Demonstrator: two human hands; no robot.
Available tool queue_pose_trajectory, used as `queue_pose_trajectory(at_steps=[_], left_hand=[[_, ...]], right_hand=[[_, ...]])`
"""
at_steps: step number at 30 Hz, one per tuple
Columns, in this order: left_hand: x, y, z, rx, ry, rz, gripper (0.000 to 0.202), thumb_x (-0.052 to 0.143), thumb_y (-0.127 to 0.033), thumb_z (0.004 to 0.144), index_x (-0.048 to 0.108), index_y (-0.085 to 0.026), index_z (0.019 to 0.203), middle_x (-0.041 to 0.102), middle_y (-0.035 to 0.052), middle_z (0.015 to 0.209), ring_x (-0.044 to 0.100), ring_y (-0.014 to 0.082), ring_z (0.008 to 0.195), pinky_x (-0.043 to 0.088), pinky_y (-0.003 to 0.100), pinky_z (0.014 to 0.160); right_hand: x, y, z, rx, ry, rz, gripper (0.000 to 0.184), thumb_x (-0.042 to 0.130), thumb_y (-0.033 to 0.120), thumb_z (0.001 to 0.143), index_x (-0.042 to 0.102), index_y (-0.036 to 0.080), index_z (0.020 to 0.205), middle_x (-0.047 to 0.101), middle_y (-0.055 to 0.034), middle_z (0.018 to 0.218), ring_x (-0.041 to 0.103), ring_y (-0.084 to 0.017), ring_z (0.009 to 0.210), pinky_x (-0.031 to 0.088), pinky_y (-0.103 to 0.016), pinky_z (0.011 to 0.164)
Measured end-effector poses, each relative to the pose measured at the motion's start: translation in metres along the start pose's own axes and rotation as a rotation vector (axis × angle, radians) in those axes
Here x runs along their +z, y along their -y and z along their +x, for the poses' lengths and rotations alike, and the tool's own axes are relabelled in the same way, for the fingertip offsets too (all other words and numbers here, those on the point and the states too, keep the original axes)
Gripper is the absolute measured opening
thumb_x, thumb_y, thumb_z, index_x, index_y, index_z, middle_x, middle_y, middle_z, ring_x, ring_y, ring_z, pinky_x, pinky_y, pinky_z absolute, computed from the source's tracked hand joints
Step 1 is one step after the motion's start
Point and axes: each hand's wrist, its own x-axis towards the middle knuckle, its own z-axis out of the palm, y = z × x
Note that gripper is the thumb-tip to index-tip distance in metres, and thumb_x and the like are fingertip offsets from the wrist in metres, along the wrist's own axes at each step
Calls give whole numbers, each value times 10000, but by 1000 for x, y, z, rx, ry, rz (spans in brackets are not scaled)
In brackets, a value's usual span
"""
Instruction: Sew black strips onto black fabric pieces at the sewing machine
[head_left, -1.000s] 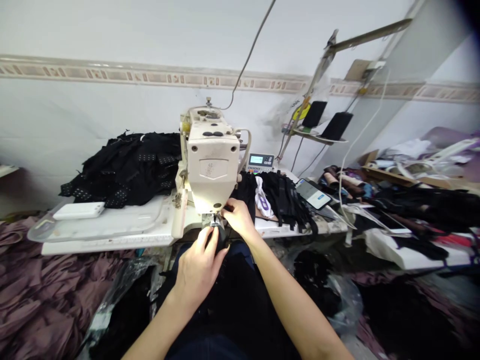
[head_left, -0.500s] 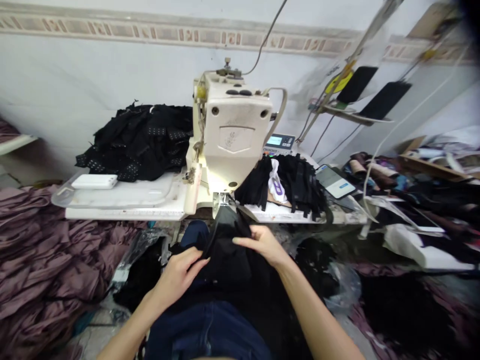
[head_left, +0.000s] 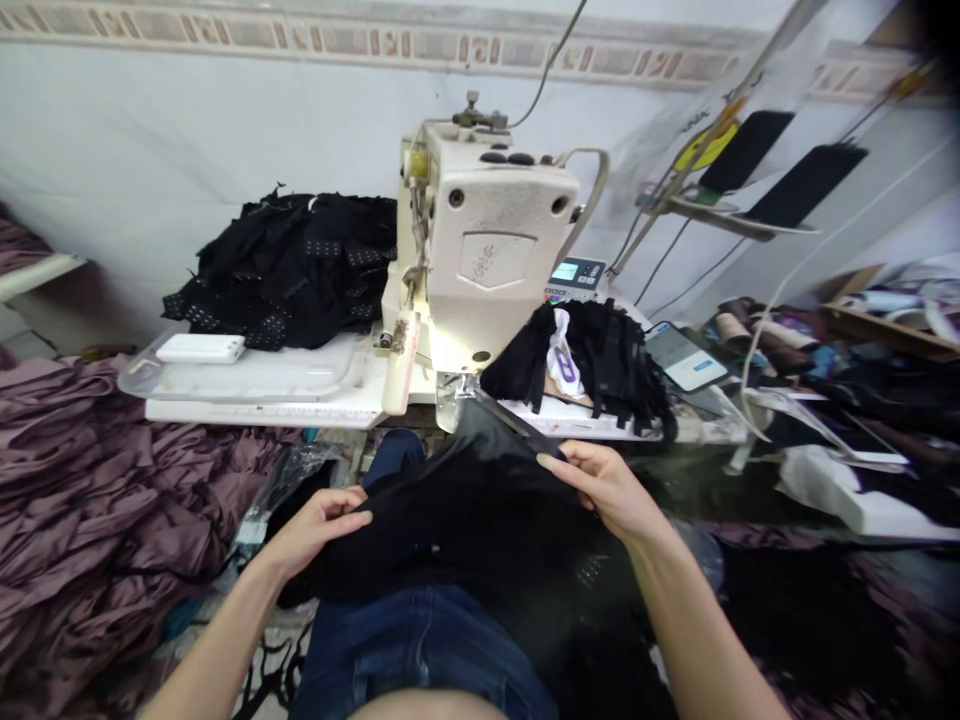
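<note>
A piece of black fabric point(head_left: 465, 500) is stretched between my hands and drapes over my lap. Its far end runs up to the presser foot area point(head_left: 459, 385) of a white sewing machine point(head_left: 487, 240). My left hand point(head_left: 326, 520) pinches the fabric's left edge between thumb and fingers. On the other side, my right hand point(head_left: 604, 485) grips the right edge, where a narrow black strip point(head_left: 517, 425) leads back to the machine. Whether the needle is in the cloth I cannot tell.
Black studded pieces point(head_left: 292, 270) are heaped left of the machine, behind a clear plastic lid point(head_left: 300, 375) bearing a white box point(head_left: 201, 348). Black straps point(head_left: 607, 360) and a phone point(head_left: 686, 355) lie to the right. Mauve fabric point(head_left: 97, 500) fills the far left. Black thread cones point(head_left: 806, 185) stand upper right.
My hands have moved apart, left hand to the left and right hand to the right, spreading the black fabric wider. The camera view has shifted slightly.
</note>
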Motion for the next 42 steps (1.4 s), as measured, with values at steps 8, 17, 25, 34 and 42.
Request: queue_pose_trajectory(at_steps=[8, 17, 25, 34, 42], left_hand=[[34, -1, -6, -24, 295, 69, 370, 837, -517, 834, 685, -180, 861, 722, 46, 958, 646, 191, 882, 500, 305, 849], [95, -41, 13, 143, -20, 144, 277, 804, -427, 887, 711, -202, 1020, 706, 0, 877, 629, 160, 791, 437, 245, 694], [121, -52, 19, 138, -108, 97, 451, 839, -359, 849, 585, -217, 1193, 716, -52, 775, 526, 105, 613, 367, 212, 591], [108, -99, 9, 421, -239, 185, 213, 701, -336, 1011, 669, -210, 1180, 755, 26, 978, 712, 135, 754, 568, 231, 696], [79, -128, 32, 1004, -192, 991, 487, 466, -75, 1075, 583, -215, 1527, 663, 106, 1521, 749, 211, 1237, 619, 320, 1056]], right_hand=[[-31, -25, -11, 140, 264, -382, 291, 977, 453, 686, 845, 197, 729, 747, -45, 682, 644, -212, 627, 474, -293, 587], [86, -25, -8, -101, 355, -191, 434, 884, 544, 841, 848, 215, 1121, 810, -87, 1115, 733, -204, 832, 506, -261, 627], [105, 7, -2, -389, 276, -290, 274, 828, 426, 935, 803, 191, 796, 714, -25, 787, 600, -139, 658, 412, -261, 581], [90, 36, 11, -564, -45, -101, 316, 835, 435, 924, 748, 183, 753, 666, -28, 773, 530, -130, 615, 375, -274, 526], [92, 53, 57, -541, -71, -95, 284, 878, 456, 849, 779, 193, 814, 672, -20, 796, 566, -142, 626, 428, -272, 553]])
